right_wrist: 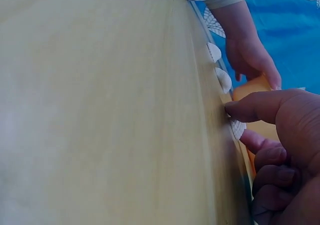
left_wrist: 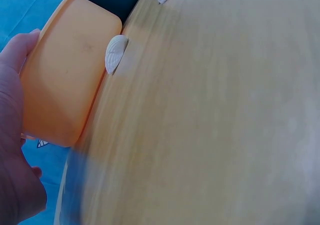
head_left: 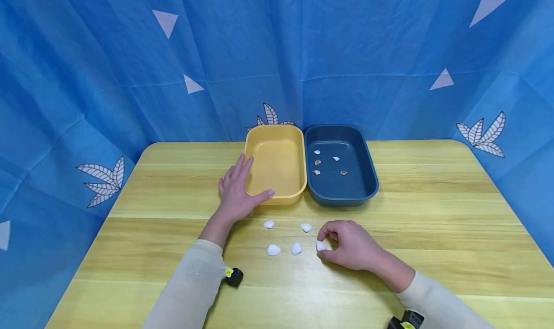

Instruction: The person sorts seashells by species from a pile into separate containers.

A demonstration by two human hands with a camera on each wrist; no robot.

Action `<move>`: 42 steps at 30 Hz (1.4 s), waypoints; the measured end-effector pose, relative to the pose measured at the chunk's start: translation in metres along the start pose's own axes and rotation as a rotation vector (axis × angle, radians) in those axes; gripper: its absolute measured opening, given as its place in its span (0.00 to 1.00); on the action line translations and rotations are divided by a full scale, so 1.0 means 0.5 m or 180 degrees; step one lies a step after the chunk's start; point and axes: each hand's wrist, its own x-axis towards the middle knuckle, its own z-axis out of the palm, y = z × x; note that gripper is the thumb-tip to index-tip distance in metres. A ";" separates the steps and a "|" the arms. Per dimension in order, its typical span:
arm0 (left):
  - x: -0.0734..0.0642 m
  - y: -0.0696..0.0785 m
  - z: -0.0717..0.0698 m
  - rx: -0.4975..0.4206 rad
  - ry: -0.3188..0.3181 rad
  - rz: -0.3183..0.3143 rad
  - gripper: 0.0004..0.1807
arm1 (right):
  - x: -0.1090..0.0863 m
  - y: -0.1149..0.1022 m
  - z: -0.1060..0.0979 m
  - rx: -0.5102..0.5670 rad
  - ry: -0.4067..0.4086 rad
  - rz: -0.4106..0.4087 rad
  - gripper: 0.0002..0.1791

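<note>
My left hand rests flat against the near left corner of the empty yellow tray, fingers straight along its side and thumb on its front wall. In the left wrist view the left hand touches that yellow tray. My right hand pinches a white shell that lies on the table, between thumb and curled fingers. The right wrist view shows the right hand on the white shell. Several more white shells lie just left of it.
A dark blue tray stands right of the yellow one and touches it, with several small shells inside. The wooden table is backed by a blue curtain. Loose shells lie near the trays' front walls.
</note>
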 end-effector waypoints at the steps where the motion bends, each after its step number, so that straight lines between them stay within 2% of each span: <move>1: 0.000 0.000 0.000 0.0002 0.0002 0.0006 0.59 | 0.000 0.000 0.000 0.0002 -0.0013 0.0012 0.12; 9: 0.002 -0.005 0.003 0.0005 -0.0001 -0.0006 0.59 | 0.003 0.000 0.001 0.0120 -0.0058 -0.0018 0.12; 24: 0.004 -0.004 0.005 -0.0017 0.0012 -0.0028 0.59 | 0.018 -0.025 -0.026 0.0210 0.0116 -0.0032 0.14; 35: 0.003 -0.002 0.003 -0.0051 0.0010 -0.0034 0.59 | 0.044 -0.044 -0.053 0.0386 0.0607 -0.0353 0.16; 42: 0.004 -0.003 0.004 -0.0043 0.0003 -0.0037 0.59 | 0.068 -0.058 -0.073 0.0404 0.0894 -0.0416 0.15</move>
